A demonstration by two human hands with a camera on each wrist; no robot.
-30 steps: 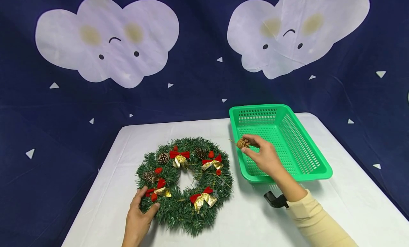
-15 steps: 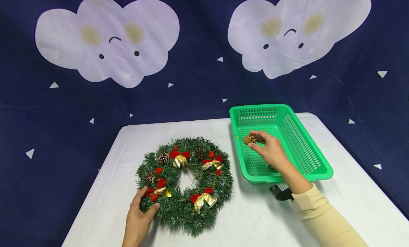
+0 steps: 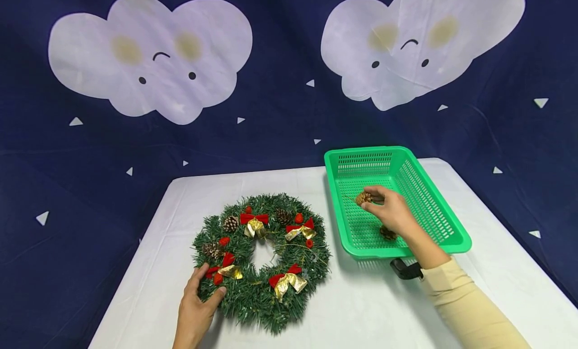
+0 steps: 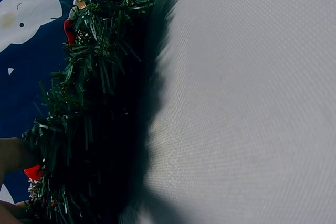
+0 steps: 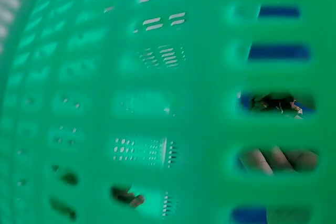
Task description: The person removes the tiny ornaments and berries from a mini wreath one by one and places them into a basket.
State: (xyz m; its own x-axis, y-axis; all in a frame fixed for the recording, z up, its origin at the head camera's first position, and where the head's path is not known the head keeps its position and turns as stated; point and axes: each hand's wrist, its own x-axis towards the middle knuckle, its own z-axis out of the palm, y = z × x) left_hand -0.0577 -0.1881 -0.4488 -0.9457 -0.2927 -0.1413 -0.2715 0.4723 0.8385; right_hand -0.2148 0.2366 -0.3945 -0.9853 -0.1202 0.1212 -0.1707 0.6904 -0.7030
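Note:
In the head view my right hand [image 3: 392, 211] pinches a pinecone [image 3: 364, 198] with a thin gold tie, over the inside of the green plastic basket [image 3: 341, 228]. A second pinecone [image 3: 388, 233] lies on the basket floor below the hand. My left hand [image 3: 196, 309] rests on the lower left edge of a green Christmas wreath [image 3: 253, 301], thumb and forefinger spread; its other fingers are mostly hidden. Red and gold bows, pinecones and red berries decorate the wreath. Through the basket slots, the right wrist view shows parts of fingers [image 5: 281, 160].
Both wreath and basket stand on a white-covered table [image 3: 361, 309], wreath left, basket right. A black wrist mount [image 3: 406, 270] sits under the right forearm, close to the basket's near rim. Behind hangs a dark blue curtain [image 3: 280, 143] with cloud prints.
My right hand has carried the pinecone rightward from the basket's left rim to over its inside. The second pinecone in the basket has come into sight. My left hand and the wreath stay put.

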